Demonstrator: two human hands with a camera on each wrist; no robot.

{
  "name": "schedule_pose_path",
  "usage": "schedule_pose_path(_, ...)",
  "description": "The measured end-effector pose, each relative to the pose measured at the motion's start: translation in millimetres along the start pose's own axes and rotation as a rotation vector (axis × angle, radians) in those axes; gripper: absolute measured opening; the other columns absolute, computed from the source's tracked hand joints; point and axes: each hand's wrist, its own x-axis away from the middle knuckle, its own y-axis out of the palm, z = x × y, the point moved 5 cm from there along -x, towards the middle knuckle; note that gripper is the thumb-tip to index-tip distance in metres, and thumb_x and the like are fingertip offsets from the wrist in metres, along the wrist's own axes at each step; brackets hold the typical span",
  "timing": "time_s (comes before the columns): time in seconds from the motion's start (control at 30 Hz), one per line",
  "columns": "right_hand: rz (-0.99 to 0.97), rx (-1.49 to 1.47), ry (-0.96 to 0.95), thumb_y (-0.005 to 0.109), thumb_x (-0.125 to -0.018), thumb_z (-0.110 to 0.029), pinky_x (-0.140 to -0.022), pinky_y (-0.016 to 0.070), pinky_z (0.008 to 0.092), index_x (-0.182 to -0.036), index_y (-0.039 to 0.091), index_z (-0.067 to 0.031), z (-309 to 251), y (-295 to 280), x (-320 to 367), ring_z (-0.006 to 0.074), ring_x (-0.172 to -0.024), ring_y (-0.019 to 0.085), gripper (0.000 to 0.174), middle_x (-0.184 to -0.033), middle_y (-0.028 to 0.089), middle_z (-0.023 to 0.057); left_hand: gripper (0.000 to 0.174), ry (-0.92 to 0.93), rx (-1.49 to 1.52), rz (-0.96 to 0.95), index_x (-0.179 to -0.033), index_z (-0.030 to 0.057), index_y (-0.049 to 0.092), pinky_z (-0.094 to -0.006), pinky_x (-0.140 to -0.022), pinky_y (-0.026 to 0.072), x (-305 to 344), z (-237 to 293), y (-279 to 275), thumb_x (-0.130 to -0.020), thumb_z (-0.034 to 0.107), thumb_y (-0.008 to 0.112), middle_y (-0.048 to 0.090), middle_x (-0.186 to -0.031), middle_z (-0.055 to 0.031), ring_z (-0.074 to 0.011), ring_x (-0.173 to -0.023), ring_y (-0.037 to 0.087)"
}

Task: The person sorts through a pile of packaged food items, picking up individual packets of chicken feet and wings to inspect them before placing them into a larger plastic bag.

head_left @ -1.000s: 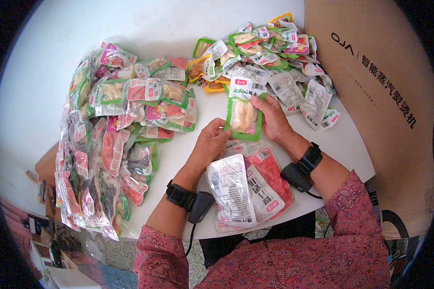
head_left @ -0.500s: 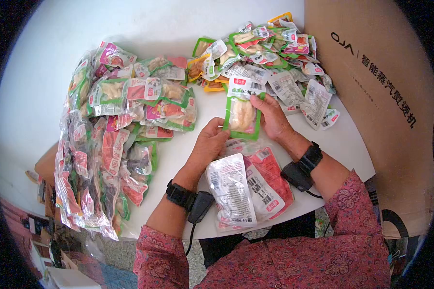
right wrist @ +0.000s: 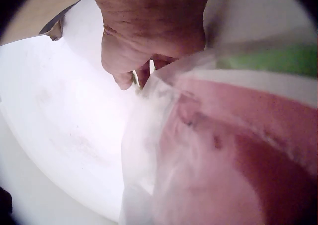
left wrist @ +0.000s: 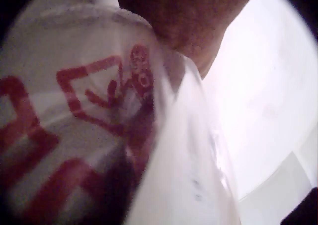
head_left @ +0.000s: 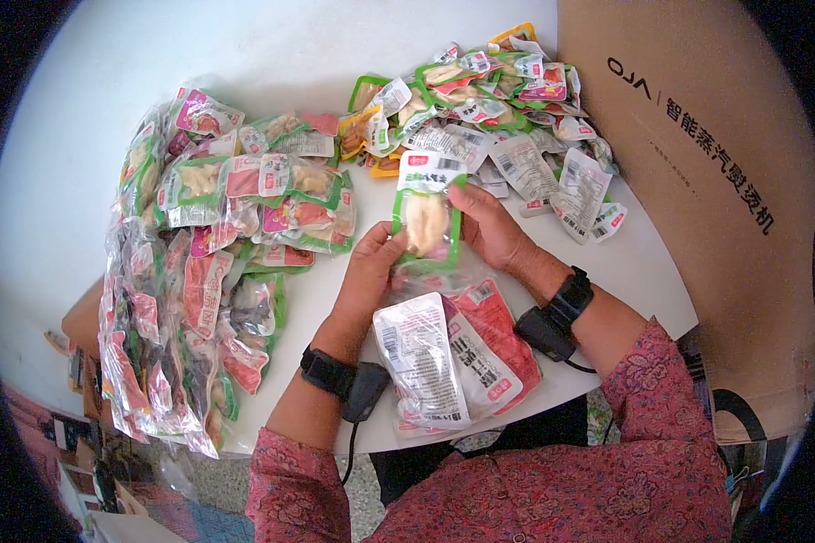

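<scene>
green packet point(head_left: 423, 226) drawn nearer, over clear bag point(head_left: 457, 276)

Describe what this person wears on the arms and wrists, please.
The left sleeve and right sleeve are dark pink cloth with a flower pattern. The left strap and right strap are black, each with a black box beside it and a thin black cable. The left hand and right hand wear no gloves.
</scene>
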Motion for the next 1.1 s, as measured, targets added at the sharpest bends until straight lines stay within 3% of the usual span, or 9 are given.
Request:
schedule_pose_path(0.2,-0.187,-0.073,0.109,0.047,-0.085,-0.036,-0.082,0.0433,0.0374,-0.122,0.037,-0.0100,-4,15,5,0.0196,-0.102,0.051,0.046,-0.113,0.050,0.0081,0.018,-0.010,0.221,0.062,-0.097,0.0033,0.052,-0.0172,-0.043,0.0400,-2,4,-1,-0.089,0.018,0.045,0.059,-0.079,-0.0008,-0.0040,-0.053,0.050)
schedule_pose_path(0.27,-0.209,-0.076,0.116,0.048,-0.084,-0.036,-0.085,0.0415,0.0403,-0.127,0.031,-0.0123,-7,19,7,0.0206,-0.108,0.047,0.052,-0.119,0.046,0.0087,0.025,-0.080,0.146,-0.186,-0.102,0.0007,0.051,-0.0254,-0.066,0.0485,-6,-4,-9,-0.088,0.020,0.046,0.059,-0.089,-0.0062,-0.0135,-0.075,0.058)
schedule_pose_path(0.33,-0.285,-0.027,0.110,0.053,-0.080,-0.042,-0.095,0.0321,0.0407,-0.133,0.019,-0.0132,-12,25,11,0.0219,-0.116,0.039,0.069,-0.129,0.036,0.0105,0.027,-0.103,0.177,-0.178,-0.104,0.0003,0.050,-0.0253,-0.067,0.0484,-4,-1,-3,-0.088,0.021,0.046,0.059,-0.090,-0.0065,-0.0140,-0.076,0.058)
schedule_pose_path(0.5,-0.223,0.016,0.074,0.055,-0.079,-0.045,-0.092,0.0348,0.0410,-0.132,0.019,-0.0145,-10,19,9,0.0212,-0.108,0.043,0.072,-0.119,0.041,0.0073,0.037,-0.118,0.059,-0.179,-0.107,0.0001,0.050,-0.0268,-0.070,0.0481,5,6,8,-0.089,0.032,0.043,0.059,-0.090,-0.0071,-0.0145,-0.078,0.058)
schedule_pose_path(0.57,-0.171,0.022,0.068,0.055,-0.079,-0.047,-0.090,0.0363,0.0409,-0.132,0.020,-0.0147,-4,10,5,0.0207,-0.105,0.045,0.072,-0.115,0.043,0.0062,0.051,-0.086,-0.314,-0.184,-0.115,0.0007,0.046,-0.0301,-0.075,0.0469,8,8,9,-0.089,0.043,0.037,0.056,-0.098,-0.0106,-0.0175,-0.086,0.057)
schedule_pose_path(0.77,0.079,0.019,0.076,0.059,-0.077,-0.045,-0.073,0.0470,0.0358,-0.132,0.015,-0.0106,0,-7,1,0.0210,-0.090,0.051,0.078,-0.104,0.046,0.0106,0.062,-0.067,-0.137,-0.175,-0.126,0.0021,0.035,-0.0318,-0.081,0.0440,12,7,15,-0.088,0.050,0.033,0.046,-0.116,-0.0151,-0.0233,-0.096,0.053)
schedule_pose_path(0.9,0.188,0.298,0.029,0.059,-0.077,-0.046,-0.067,0.0488,0.0334,-0.134,0.007,-0.0098,-2,-8,2,0.0210,-0.085,0.053,0.085,-0.099,0.048,0.0120,0.056,0.110,-0.491,-0.202,-0.122,0.0025,0.040,-0.0313,-0.075,0.0455,14,15,27,-0.087,0.045,0.041,0.052,-0.105,-0.0121,-0.0201,-0.087,0.054)
schedule_pose_path(0.97,0.209,0.412,0.015,0.059,-0.077,-0.045,-0.065,0.0489,0.0322,-0.134,0.004,-0.0098,-3,-10,2,0.0206,-0.084,0.053,0.087,-0.098,0.050,0.0120,0.043,-0.080,-0.322,-0.096,-0.117,0.0052,0.046,-0.0228,-0.062,0.0446,16,11,22,-0.086,0.034,0.049,0.054,-0.093,-0.0076,-0.0109,-0.074,0.052)
schedule_pose_path(1.1,0.109,0.344,-0.035,0.058,-0.079,-0.039,-0.065,0.0483,0.0284,-0.134,0.001,-0.0068,-6,-1,3,0.0182,-0.087,0.054,0.086,-0.102,0.052,0.0129,0.029,-0.126,-0.322,0.103,-0.105,0.0046,0.052,-0.0208,-0.050,0.0385,8,5,1,-0.086,0.027,0.048,0.052,-0.072,-0.0011,-0.0080,-0.056,0.046)
